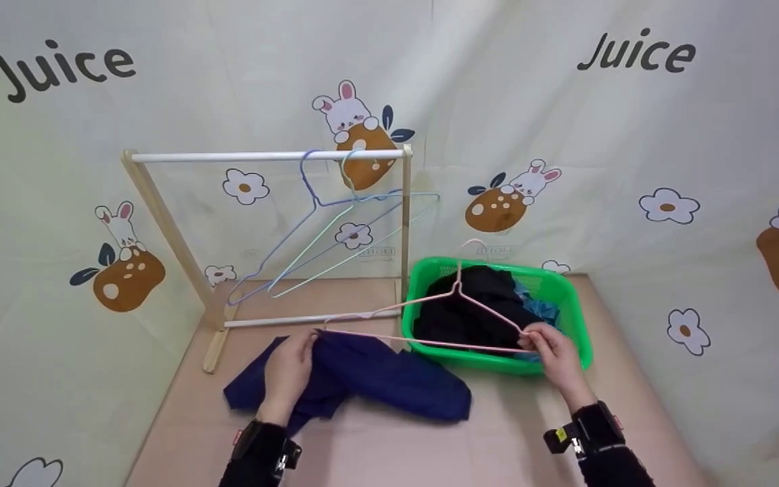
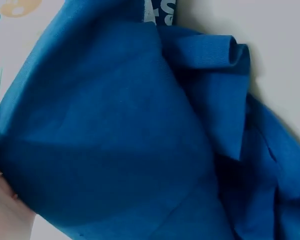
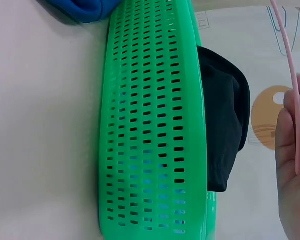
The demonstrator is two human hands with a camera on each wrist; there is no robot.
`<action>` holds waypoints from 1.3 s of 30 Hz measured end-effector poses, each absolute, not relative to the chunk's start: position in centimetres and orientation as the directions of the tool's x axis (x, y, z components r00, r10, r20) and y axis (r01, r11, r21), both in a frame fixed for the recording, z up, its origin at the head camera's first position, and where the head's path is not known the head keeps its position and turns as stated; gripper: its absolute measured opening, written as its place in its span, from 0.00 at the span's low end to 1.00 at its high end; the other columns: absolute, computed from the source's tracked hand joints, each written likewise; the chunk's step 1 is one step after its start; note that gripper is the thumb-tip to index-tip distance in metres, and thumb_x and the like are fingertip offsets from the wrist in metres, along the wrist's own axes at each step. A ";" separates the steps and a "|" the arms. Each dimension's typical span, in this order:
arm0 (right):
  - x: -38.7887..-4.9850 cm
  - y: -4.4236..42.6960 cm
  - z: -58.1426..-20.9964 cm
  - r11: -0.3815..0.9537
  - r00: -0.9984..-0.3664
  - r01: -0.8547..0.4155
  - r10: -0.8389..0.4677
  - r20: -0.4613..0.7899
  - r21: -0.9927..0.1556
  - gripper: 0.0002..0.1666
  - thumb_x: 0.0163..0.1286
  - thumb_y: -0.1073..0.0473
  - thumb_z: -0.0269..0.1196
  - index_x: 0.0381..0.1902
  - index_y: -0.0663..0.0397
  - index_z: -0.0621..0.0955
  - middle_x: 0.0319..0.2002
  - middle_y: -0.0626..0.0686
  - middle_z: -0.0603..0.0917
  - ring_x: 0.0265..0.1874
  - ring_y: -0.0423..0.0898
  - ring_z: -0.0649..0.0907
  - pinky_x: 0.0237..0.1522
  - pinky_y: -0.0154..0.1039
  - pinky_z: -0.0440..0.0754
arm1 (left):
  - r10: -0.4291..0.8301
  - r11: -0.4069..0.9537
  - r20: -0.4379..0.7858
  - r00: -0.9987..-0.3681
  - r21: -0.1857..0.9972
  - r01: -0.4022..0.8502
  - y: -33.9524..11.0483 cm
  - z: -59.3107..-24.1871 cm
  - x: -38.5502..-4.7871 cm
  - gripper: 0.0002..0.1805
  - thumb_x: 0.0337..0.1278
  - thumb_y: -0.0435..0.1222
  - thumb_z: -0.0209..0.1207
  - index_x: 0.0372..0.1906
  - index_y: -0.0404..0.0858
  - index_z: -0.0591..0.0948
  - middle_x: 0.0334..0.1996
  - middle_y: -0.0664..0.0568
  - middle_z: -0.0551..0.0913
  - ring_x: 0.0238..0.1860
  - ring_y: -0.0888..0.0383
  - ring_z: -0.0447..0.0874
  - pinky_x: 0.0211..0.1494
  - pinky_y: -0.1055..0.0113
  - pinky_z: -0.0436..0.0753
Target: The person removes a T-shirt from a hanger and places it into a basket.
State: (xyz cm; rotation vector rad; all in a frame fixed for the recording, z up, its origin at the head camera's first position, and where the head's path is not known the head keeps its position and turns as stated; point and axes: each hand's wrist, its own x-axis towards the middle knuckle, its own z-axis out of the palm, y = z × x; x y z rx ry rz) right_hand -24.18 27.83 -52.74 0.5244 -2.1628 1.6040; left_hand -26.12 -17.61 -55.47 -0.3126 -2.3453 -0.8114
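A dark blue garment [image 1: 389, 375], its kind unclear from its folds, lies partly bunched on the table. My left hand [image 1: 289, 368] pinches its upper edge and lifts that edge a little. In the left wrist view the blue cloth [image 2: 105, 115] fills most of the picture, with fingers at the far left edge. My right hand [image 1: 553, 355] grips one lower corner of a pink clothes hanger [image 1: 458, 288] over the basket. The hanger's other end reaches close to my left hand and the cloth's edge; whether they touch I cannot tell.
Behind the garment stands a wooden rack with a white rail [image 1: 227, 157]. A purple hanger [image 1: 281, 243] and a pale green hanger [image 1: 312, 253] hang from it. At the right is a green basket [image 1: 582, 325] holding black cloth [image 1: 484, 297] and lighter blue cloth [image 1: 541, 308].
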 end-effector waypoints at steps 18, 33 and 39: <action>-23.9 25.4 -53.1 0.283 -0.839 -0.539 -0.102 0.534 -0.793 0.07 0.68 0.81 0.54 0.35 0.75 0.79 0.29 0.68 0.82 0.30 0.53 0.87 0.35 0.35 0.84 | 0.101 0.694 0.658 -0.746 0.491 0.527 -15.3 -54.7 -24.8 0.13 0.64 0.30 0.61 0.52 0.34 0.81 0.44 0.44 0.82 0.46 0.46 0.80 0.51 0.51 0.76; -23.6 24.0 -52.4 0.283 -0.837 -0.544 -0.112 0.536 -0.790 0.11 0.69 0.78 0.55 0.46 0.72 0.81 0.40 0.66 0.85 0.41 0.51 0.86 0.44 0.31 0.81 | -0.046 0.641 0.727 -0.685 0.547 0.538 -17.1 -54.0 -24.8 0.05 0.56 0.25 0.63 0.34 0.37 0.81 0.26 0.52 0.74 0.29 0.54 0.71 0.37 0.58 0.68; -23.5 24.7 -52.0 0.279 -0.876 -0.474 -0.052 0.480 -0.835 0.20 0.74 0.75 0.51 0.62 0.75 0.72 0.56 0.71 0.78 0.55 0.62 0.79 0.53 0.26 0.74 | -0.144 0.606 0.701 -0.698 0.620 0.498 -19.9 -52.3 -24.8 0.04 0.59 0.25 0.61 0.33 0.35 0.81 0.27 0.49 0.74 0.30 0.57 0.69 0.38 0.62 0.67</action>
